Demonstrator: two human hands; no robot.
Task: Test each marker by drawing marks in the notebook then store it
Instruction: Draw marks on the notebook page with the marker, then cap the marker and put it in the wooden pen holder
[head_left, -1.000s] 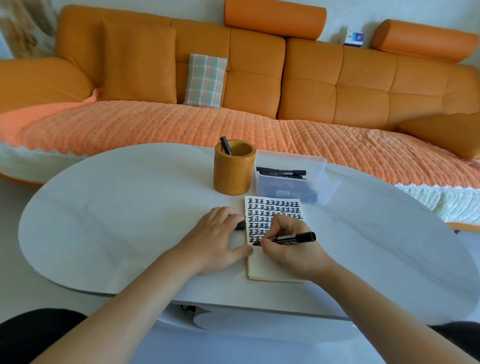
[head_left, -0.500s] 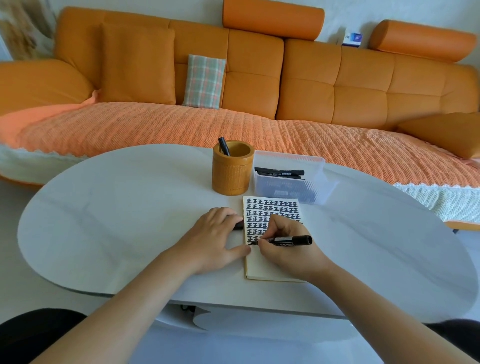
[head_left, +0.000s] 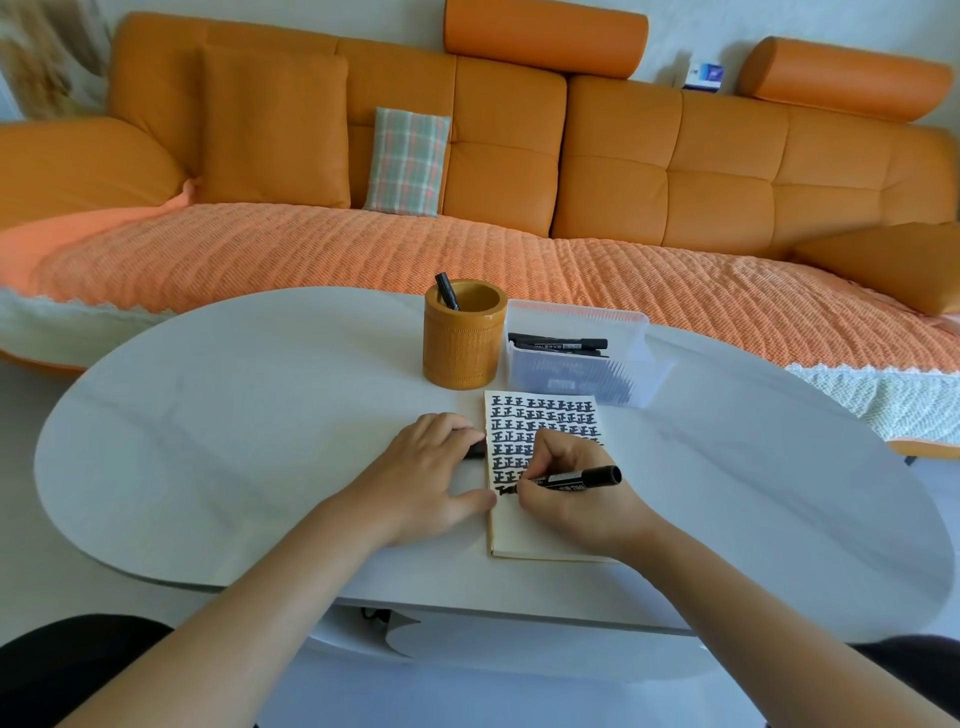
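- While the right hand (head_left: 574, 486) works, its fingers are closed around a black marker (head_left: 571, 479), tip down on the notebook (head_left: 540, 540) at the start of a fresh row.
- Notebook lies flat on the table (head_left: 208, 441), just in front of the cup (head_left: 464, 335) and the bin (head_left: 582, 358); rows of black marks fill its upper page, and the lower part is blank.
- Left hand (head_left: 431, 480) rests palm down just left of the notebook, thumb at the page edge. A small dark object (head_left: 475, 449), possibly the cap, shows under its curled fingertips; grip cannot be confirmed.
- Cup, beyond the notebook, holds one marker (head_left: 447, 291) standing upright. By judgement this is the store, so few are done.
- Bin, right of the cup, holds several black markers (head_left: 558, 344) lying flat. By judgement these await testing.
- Remaining, by judgement: finish this mark, cap, store, then repeat for the bin's stock.
- Not determinable: the count of markers in the bin behind its frosted wall; the notebook's right portion under the right hand; print on the marker barrel.
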